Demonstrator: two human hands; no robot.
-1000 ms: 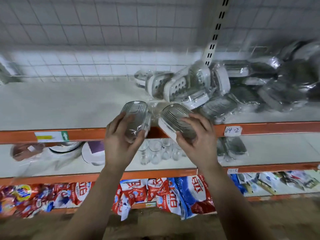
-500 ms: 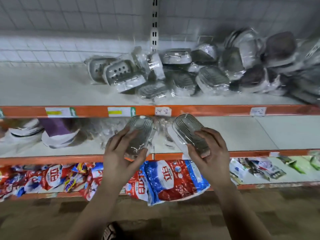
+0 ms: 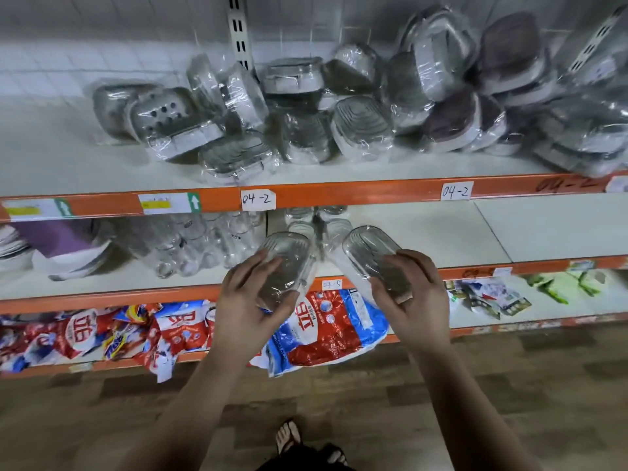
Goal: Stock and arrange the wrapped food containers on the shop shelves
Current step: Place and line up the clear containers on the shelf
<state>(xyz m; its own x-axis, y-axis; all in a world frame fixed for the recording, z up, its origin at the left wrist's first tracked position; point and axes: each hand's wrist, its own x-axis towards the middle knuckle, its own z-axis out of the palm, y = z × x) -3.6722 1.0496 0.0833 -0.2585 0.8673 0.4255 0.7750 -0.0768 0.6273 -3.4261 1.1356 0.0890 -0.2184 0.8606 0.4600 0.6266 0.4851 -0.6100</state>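
Holding one clear ribbed wrapped container in left hand, its twin in right hand, fingers curled round both, probably to set near the white shelf front edge.

Rail tags read 04-2; lower tag perhaps 04-5.

We face white shelves edged with orange rails, with a slotted metal upright against the white tiled wall behind. Handwritten paper labels reading 04-2 sit on the top rail. Below us lies a brown wood-patterned floor.
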